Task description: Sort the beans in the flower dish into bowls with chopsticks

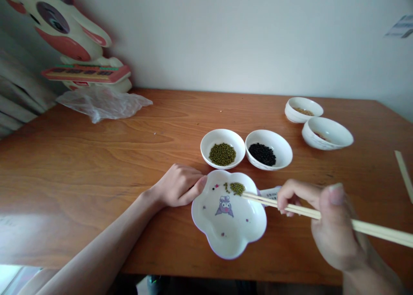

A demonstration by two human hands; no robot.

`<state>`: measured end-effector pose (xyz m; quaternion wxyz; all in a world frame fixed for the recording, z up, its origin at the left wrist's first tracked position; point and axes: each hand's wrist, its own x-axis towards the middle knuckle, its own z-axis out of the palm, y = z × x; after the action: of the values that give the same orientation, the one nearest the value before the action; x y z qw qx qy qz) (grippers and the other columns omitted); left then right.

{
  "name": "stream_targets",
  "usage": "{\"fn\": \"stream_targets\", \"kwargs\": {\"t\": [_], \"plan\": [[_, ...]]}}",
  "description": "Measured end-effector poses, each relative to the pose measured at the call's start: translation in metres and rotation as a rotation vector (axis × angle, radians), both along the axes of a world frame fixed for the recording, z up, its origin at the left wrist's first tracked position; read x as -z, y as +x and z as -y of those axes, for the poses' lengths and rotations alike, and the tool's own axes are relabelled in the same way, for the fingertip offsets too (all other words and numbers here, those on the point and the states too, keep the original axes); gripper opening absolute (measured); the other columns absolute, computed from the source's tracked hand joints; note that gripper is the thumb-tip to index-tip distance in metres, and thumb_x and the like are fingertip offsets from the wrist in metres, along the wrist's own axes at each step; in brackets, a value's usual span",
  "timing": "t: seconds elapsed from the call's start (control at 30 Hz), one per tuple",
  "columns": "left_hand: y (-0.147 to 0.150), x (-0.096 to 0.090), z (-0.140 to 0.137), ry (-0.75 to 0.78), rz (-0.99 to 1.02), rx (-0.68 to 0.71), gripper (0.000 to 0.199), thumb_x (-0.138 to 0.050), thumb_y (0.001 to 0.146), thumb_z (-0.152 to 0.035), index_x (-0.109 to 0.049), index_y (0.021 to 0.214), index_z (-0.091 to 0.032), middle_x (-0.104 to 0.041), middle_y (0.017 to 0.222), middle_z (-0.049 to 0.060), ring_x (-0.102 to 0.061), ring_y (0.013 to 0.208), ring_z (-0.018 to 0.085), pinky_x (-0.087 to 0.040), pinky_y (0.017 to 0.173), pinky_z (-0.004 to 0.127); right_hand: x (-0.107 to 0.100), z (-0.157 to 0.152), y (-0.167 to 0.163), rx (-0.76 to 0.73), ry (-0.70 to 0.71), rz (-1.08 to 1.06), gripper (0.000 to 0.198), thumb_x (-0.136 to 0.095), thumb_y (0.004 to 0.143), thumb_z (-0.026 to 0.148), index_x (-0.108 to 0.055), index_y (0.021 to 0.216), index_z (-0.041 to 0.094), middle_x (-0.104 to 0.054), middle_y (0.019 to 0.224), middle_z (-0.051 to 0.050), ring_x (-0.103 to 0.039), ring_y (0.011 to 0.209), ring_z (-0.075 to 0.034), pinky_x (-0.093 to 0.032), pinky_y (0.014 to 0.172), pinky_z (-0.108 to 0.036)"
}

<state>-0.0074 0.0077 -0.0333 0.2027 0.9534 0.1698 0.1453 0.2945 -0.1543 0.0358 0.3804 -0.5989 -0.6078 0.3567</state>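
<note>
A white flower-shaped dish (238, 230) with a purple rim and a cartoon print lies before me. My left hand (182, 185) is closed at its upper left edge, thumb against the rim; the other fingertips are partly hidden. My right hand (325, 217) grips a pair of pale wooden chopsticks (301, 210). Their tips touch a small heap of mung beans (237, 188) in the dish, with a few loose beans to its left. Just behind the dish stand a white bowl (206, 145) of mung beans and a second white bowl (284, 151) of black beans.
Two more white bowls, one (292, 114) with yellowish contents and one (338, 136) with reddish contents, stand at the back right. A pale stick (404, 174) lies at the right edge. Back left are a crumpled plastic bag (106, 103) and a cow-shaped toy keyboard (87, 73).
</note>
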Motion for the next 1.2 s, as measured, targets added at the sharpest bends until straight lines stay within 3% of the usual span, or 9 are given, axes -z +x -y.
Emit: {"fn": "stream_targets", "kwargs": {"t": [0.6, 0.93, 1.2], "plan": [[0.0, 0.002, -0.001, -0.016, -0.001, 0.014, 0.035, -0.034, 0.107, -0.026, -0.042, 0.073, -0.021, -0.051, 0.07, 0.0, -0.046, 0.06, 0.014, -0.031, 0.06, 0.032, 0.006, -0.003, -0.006, -0.012, -0.01, -0.095, 0.081, -0.007, 0.101, 0.073, -0.066, 0.074, 0.023, -0.063, 0.07, -0.004, -0.057, 0.067, -0.02, -0.039, 0.066, -0.034], [0.0, 0.001, 0.0, -0.01, 0.008, 0.013, 0.036, -0.034, 0.107, -0.026, -0.043, 0.073, -0.02, -0.052, 0.071, 0.0, -0.046, 0.06, 0.014, -0.032, 0.06, 0.032, 0.003, 0.002, 0.0, 0.051, 0.092, -0.001, 0.085, -0.007, 0.099, 0.075, -0.066, 0.068, 0.024, -0.065, 0.065, -0.005, -0.062, 0.063, -0.021, -0.044, 0.061, -0.034], [0.0, -0.001, 0.001, -0.004, 0.007, 0.001, 0.039, -0.034, 0.108, -0.027, -0.046, 0.072, -0.02, -0.054, 0.07, 0.001, -0.047, 0.059, 0.013, -0.033, 0.059, 0.031, -0.015, -0.012, 0.001, 0.134, 0.234, 0.067, 0.09, -0.003, 0.1, 0.073, -0.071, 0.066, 0.026, -0.072, 0.067, -0.007, -0.069, 0.067, -0.025, -0.049, 0.057, -0.035]]}}
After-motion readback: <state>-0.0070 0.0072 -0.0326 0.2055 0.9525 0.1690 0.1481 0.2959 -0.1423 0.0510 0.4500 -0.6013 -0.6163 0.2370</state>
